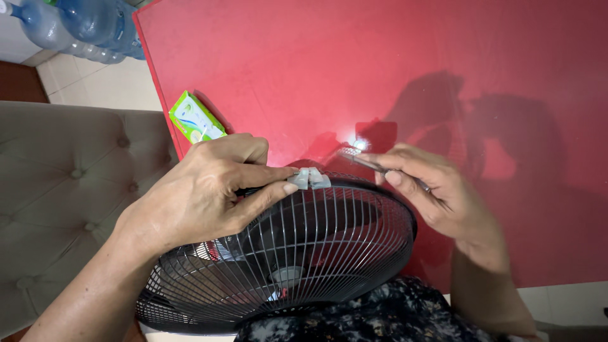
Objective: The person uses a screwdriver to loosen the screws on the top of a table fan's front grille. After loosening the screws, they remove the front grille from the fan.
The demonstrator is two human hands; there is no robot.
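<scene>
Head view: left hand [202,193] pinching grey plastic clip [308,178] on rim of black fan grille [316,247], grille sitting at near edge of red table [380,63]. Right hand [437,193] gripping thin metal tool [380,167], probably screwdriver, tip just beside clip. Green packet [195,118] near table's left edge.

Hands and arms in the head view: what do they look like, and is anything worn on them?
Both are bare. The left hand and right hand show no gloves, rings or watch, and both forearms are uncovered up to the frame edge. No sleeves are visible. A dark floral-patterned garment shows only at the bottom, over the person's body.
</scene>
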